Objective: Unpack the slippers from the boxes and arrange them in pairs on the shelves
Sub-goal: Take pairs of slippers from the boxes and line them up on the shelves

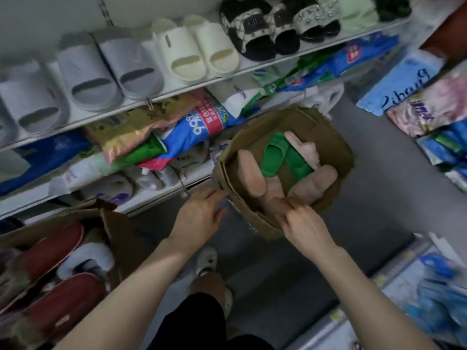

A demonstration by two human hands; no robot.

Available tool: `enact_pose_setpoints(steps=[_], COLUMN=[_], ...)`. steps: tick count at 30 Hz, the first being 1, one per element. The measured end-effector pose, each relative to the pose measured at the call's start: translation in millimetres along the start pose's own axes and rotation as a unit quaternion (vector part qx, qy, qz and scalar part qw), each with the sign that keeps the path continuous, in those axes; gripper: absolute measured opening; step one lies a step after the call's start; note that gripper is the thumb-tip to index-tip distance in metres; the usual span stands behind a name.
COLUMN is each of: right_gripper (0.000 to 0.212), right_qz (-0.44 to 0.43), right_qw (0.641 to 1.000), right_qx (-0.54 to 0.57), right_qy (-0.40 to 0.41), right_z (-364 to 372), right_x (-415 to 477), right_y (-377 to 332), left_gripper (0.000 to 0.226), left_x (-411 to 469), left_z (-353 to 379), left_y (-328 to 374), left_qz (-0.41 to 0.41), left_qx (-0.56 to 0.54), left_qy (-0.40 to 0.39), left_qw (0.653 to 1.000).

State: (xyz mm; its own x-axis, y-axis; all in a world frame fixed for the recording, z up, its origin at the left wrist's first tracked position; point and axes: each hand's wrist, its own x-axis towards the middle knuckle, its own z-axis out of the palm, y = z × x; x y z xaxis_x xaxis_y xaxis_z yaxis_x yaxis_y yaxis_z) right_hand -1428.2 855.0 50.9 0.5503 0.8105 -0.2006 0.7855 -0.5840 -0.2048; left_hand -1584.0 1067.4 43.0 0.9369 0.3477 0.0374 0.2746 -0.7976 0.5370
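An open cardboard box (336,145) stands on the floor with a pair of green slippers (283,157) and several beige slippers (251,175) inside. My right hand (302,223) reaches over the box's near rim, fingers curled round a beige slipper (275,195). My left hand (199,215) hovers open just left of the box, fingertips near its rim. On the upper shelf (177,90) stand pairs of grey slippers (111,72), cream slippers (194,49) and black fluffy slippers (262,29).
A second cardboard box (116,223) at the lower left holds red and white fluffy slippers (58,248). The lower shelves carry packaged goods (161,132). More packets (414,92) fill the rack at right. Grey floor (379,185) runs between the racks.
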Motion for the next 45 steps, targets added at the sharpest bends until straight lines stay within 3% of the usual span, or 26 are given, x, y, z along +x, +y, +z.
enact_pose_setpoints(steps=[6, 10, 14, 17, 19, 23, 27, 30, 33, 37, 40, 42, 45], right_gripper=[0.038, 0.036, 0.052, 0.062, 0.064, 0.045, 0.057, 0.047, 0.043, 0.037, 0.031, 0.025, 0.027], right_qz=[0.081, 0.169, 0.246, 0.32, 0.323, 0.261, 0.221, 0.072, -0.075, -0.098, -0.073, -0.102, -0.116], right_qw=[0.994, 0.98, 0.959, 0.924, 0.919, 0.934, 0.93, 0.959, 0.942, 0.921, 0.874, 0.891, 0.972], right_qx=[0.066, 0.089, 0.064, 0.057, 0.048, 0.061, 0.096, 0.166, 0.259, 0.28, 0.378, 0.354, 0.193], right_qy=[0.003, -0.064, -0.128, -0.203, -0.222, -0.236, -0.276, -0.217, -0.198, -0.253, -0.296, -0.266, -0.071], right_z=[36, 50, 73, 97, 118, 150, 121, 74, 42, 37, 49, 57, 72], right_x=[32, 68, 112, 149, 167, 182, 192, 200, 209, 239, 259, 270, 289], right_y=[90, 147, 202, 235, 256, 289, 300, 295, 285, 281, 278, 276, 296], left_gripper=[0.046, 0.046, 0.046, 0.041, 0.04, 0.044, 0.053, 0.067, 0.075, 0.073, 0.075, 0.073, 0.078], left_x=[91, 138, 167, 180, 185, 198, 217, 238, 254, 262, 263, 262, 253], left_z=[69, 107, 149, 179, 198, 229, 252, 263, 271, 267, 263, 265, 266], left_y=[4, 5, 2, 2, 5, 20, 51, 77, 89, 84, 79, 73, 68], left_qz=[-0.005, -0.014, -0.022, -0.047, -0.064, -0.134, -0.217, -0.25, -0.271, -0.368, -0.412, -0.455, -0.505], left_qx=[-0.015, -0.01, -0.014, -0.009, -0.002, -0.001, -0.014, -0.066, -0.121, -0.296, -0.377, -0.355, -0.32], left_qy=[-0.098, -0.147, -0.172, -0.176, -0.174, -0.17, -0.2, -0.187, -0.17, -0.149, -0.121, -0.081, -0.03], left_qw=[0.995, 0.989, 0.985, 0.983, 0.983, 0.976, 0.955, 0.948, 0.94, 0.869, 0.821, 0.812, 0.801])
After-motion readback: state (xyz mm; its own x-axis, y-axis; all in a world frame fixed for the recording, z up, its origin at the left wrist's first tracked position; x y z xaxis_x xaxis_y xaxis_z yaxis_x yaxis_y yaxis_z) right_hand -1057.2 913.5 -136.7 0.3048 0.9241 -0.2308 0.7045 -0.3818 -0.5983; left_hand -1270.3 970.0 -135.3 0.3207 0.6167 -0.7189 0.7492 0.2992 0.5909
